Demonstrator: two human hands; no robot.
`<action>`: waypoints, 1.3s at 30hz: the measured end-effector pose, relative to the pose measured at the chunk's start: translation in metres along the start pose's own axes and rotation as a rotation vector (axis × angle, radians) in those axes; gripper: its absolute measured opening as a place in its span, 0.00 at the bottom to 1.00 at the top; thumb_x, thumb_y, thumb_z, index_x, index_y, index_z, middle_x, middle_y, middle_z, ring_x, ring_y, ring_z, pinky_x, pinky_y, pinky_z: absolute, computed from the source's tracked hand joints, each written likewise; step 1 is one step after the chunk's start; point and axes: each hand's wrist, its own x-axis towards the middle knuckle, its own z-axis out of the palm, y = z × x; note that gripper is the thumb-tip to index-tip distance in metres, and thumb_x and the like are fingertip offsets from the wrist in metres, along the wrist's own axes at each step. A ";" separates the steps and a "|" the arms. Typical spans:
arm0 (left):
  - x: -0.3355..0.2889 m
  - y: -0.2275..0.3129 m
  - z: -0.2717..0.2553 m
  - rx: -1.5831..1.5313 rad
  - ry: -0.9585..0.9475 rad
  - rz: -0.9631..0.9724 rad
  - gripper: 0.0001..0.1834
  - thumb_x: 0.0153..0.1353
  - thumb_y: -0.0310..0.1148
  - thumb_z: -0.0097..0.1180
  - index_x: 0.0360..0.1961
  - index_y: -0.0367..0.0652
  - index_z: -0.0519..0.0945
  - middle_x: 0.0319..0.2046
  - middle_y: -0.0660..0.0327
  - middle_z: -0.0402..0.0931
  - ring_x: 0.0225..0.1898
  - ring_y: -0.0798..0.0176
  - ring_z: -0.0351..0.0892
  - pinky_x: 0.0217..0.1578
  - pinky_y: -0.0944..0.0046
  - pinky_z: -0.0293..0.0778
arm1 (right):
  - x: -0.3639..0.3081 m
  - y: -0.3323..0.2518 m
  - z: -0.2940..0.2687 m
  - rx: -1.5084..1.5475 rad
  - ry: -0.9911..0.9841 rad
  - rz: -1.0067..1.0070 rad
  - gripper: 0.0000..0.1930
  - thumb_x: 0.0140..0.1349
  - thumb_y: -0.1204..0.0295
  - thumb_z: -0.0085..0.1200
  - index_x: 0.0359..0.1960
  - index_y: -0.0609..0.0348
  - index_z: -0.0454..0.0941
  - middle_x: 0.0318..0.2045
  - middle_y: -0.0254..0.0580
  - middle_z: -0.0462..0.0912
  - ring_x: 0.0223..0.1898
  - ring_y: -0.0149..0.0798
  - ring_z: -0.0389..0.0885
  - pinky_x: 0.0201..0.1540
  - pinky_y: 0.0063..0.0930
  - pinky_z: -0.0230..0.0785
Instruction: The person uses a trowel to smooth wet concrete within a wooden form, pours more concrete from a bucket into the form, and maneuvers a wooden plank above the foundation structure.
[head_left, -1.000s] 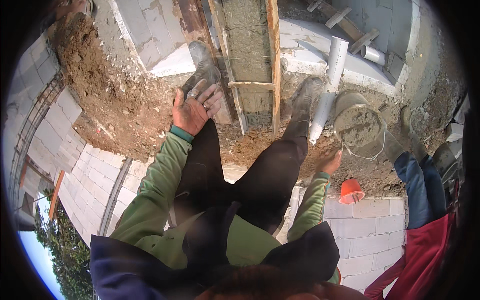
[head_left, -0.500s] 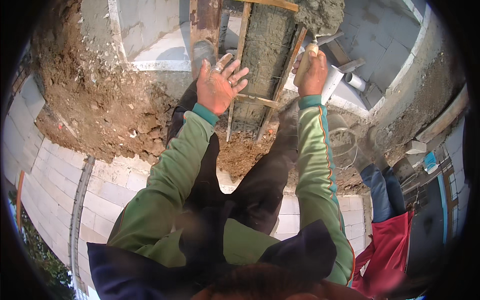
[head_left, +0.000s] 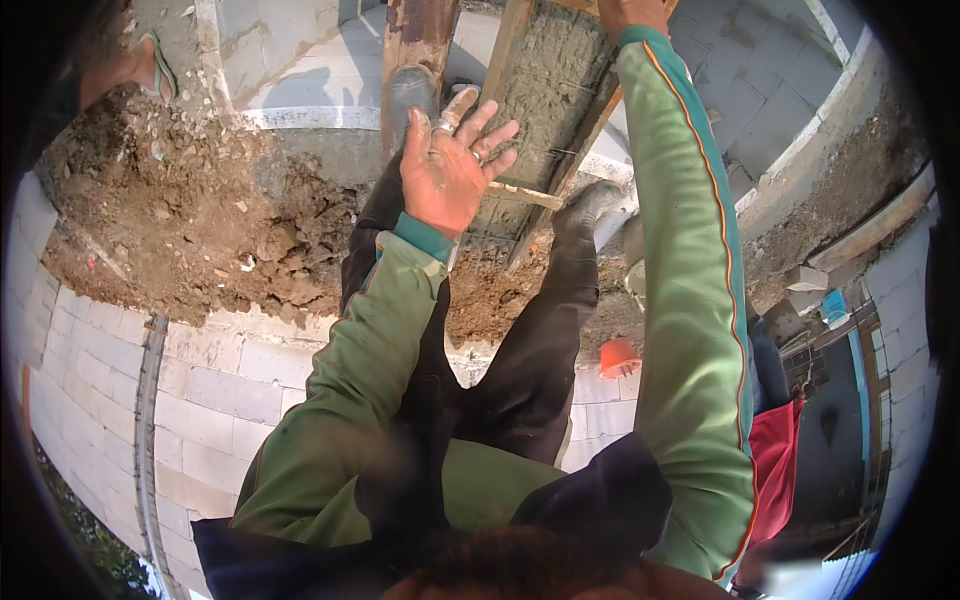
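Note:
My left hand (head_left: pixel 447 170) is open, palm up and fingers spread, with a ring and a pale wrap on its fingers. It hovers beside a wooden form (head_left: pixel 590 125) with wet grey concrete (head_left: pixel 545 85) inside, holding nothing. At the top edge, my right hand (head_left: pixel 637 12) is partly cut off. It looks closed around the trowel whose wooden handle showed in it a moment ago. The trowel itself is out of view now. A short wooden crosspiece (head_left: pixel 528 196) spans the near end of the form.
My boots stand either side of the form, one on a brown plank (head_left: pixel 412 40). Loose soil (head_left: pixel 200 220) lies left, pale block paving (head_left: pixel 215 390) nearer. An orange bucket (head_left: pixel 619 358) sits right of my legs. A person in red (head_left: pixel 775 470) is at right; another's sandalled foot (head_left: pixel 155 70) is upper left.
My right hand has moved far forward to the top edge, taking the mortar-laden trowel out of view. My left hand has shifted slightly right. The orange bucket and a sandalled foot now show.

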 end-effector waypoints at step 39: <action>-0.144 -0.144 -0.006 0.773 0.059 -0.214 0.47 0.74 0.67 0.38 0.79 0.42 0.52 0.77 0.44 0.54 0.72 0.40 0.64 0.64 0.39 0.75 | -0.522 0.430 0.252 1.573 -0.071 1.614 0.20 0.78 0.53 0.44 0.49 0.58 0.79 0.27 0.44 0.79 0.21 0.41 0.76 0.20 0.38 0.67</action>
